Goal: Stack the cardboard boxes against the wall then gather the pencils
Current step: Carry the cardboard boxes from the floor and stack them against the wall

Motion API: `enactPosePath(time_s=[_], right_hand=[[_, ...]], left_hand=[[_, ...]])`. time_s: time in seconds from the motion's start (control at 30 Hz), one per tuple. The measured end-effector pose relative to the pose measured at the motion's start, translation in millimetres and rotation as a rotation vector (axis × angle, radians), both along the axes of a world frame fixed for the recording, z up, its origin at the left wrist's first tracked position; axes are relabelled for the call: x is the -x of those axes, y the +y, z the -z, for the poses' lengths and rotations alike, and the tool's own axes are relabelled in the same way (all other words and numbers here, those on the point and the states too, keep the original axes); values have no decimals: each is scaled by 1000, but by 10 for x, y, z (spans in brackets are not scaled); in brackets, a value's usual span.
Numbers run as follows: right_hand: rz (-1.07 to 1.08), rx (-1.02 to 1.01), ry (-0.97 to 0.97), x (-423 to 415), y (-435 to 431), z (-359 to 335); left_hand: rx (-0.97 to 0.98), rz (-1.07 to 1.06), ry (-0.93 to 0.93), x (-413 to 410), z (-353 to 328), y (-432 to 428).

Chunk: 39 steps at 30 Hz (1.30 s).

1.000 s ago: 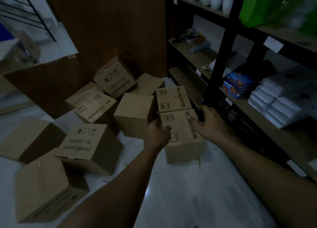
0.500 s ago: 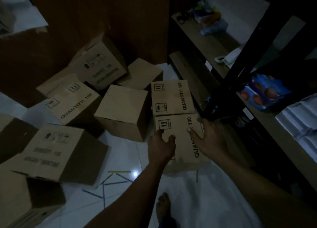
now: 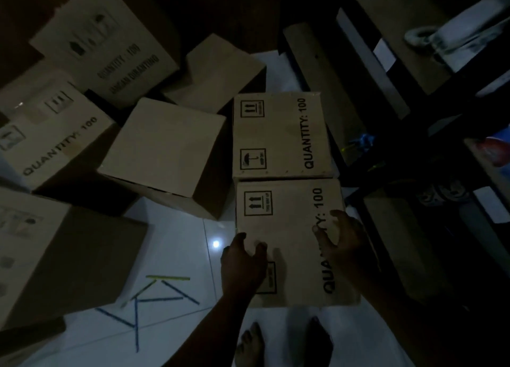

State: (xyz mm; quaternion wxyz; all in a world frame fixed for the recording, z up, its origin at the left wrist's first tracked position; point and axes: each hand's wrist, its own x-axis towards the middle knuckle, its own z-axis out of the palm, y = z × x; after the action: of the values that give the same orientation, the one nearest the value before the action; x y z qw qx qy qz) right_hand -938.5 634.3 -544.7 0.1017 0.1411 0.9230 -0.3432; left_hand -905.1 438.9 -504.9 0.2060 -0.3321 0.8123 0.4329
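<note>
Dim light: the boxes at the left edge are cut off, their print unreadable. The left hand curls over the left edge of the near box at centre-right, the right hand lies spread loosely on top, and the pencils are scattered at lower left. The near box still butts the second box, and both bare feet now show.

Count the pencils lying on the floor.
6. All lie crossed on the white floor tile left of the left hand: one yellow pencil farthest away, one olive pencil and four blue pencils nearer. Boxes may hide more.
</note>
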Motion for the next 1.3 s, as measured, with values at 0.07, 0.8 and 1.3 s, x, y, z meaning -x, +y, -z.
enactPosePath(time_s=[0.07,0.8,1.3], right_hand=[[11,-10,-51,88,70,213],[291,282,-312,424,386,1293],[460,385,-118,-95,-3,184]], left_hand=[[32,-19,-34,35,193,33],[34,-254,-259,314,1060,36],[-64,-197,-105,-47,340,-378]])
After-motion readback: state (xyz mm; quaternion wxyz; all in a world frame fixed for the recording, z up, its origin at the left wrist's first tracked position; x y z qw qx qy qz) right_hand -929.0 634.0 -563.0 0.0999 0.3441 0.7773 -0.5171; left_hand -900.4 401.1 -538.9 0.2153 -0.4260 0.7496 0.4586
